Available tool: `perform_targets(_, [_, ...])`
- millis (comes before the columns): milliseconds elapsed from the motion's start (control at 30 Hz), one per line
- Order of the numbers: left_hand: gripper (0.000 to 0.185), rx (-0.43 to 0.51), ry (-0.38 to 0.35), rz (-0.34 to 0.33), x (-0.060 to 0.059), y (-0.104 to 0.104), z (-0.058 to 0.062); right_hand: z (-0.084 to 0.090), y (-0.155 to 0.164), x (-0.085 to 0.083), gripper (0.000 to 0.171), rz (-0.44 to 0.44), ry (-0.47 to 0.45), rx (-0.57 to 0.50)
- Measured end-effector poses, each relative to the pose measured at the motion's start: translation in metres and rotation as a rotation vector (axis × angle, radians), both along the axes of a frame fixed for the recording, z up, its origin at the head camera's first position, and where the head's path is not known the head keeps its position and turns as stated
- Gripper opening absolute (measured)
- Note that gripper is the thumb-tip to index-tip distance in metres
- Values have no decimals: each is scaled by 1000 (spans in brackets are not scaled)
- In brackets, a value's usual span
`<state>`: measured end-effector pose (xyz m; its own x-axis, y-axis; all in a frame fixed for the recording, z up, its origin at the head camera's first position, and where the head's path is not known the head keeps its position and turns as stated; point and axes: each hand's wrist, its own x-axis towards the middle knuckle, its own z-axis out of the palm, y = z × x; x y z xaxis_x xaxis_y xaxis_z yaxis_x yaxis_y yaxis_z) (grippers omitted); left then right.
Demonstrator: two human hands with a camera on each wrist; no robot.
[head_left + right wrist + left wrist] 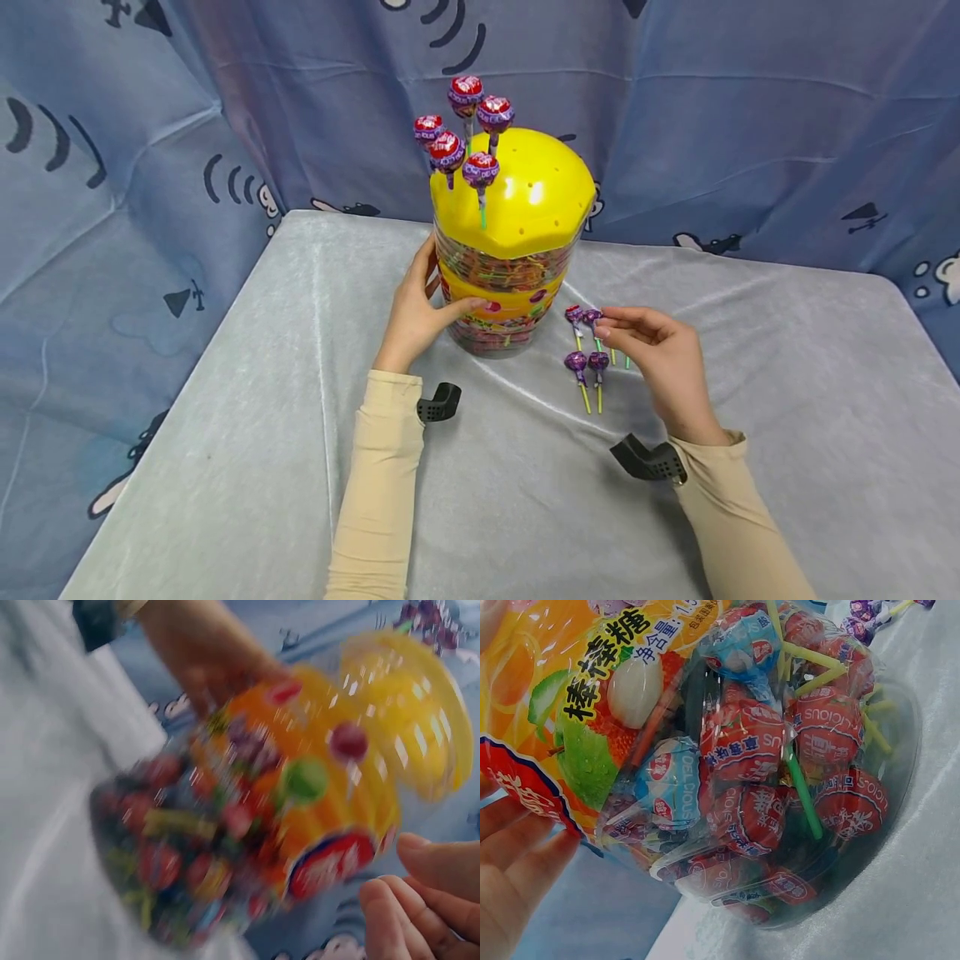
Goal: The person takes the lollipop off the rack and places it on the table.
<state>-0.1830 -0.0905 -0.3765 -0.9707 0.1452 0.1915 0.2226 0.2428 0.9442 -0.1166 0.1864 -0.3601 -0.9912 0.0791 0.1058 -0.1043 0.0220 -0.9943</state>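
Note:
A clear candy jar [502, 271] with a domed yellow lid [532, 187] stands upright, full of wrapped lollipops. My left hand [420, 304] grips its left side, thumb across the front label and fingers round the far side. Several lollipops [480, 169] stand by their sticks in the left part of the lid. To the right of the jar, more purple lollipops [576, 362] lie in rows on the table. My right hand [660, 354] is just over them, fingers loosely bent. The right wrist view is blurred; it shows thumb and fingertips [379, 889] apart, nothing visible between them.
A grey-white cloth covers the table [247, 433]. Behind it hangs a blue patterned curtain [712, 108]. Black wrist mounts [648, 458] stick out from both sleeves.

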Motion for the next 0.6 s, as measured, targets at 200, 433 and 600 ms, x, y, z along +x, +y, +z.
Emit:
perform_targets(200, [95, 12, 1, -6, -1, -1, -1, 28, -25, -3, 26, 18, 107, -46])
perform_targets(433, [96, -5, 6, 2, 0, 0, 0, 56, -53, -6, 23, 66, 208, -41])
perform_targets(600, [95, 0, 9, 3, 0, 0, 0, 69, -66, -8, 23, 97, 286, 11])
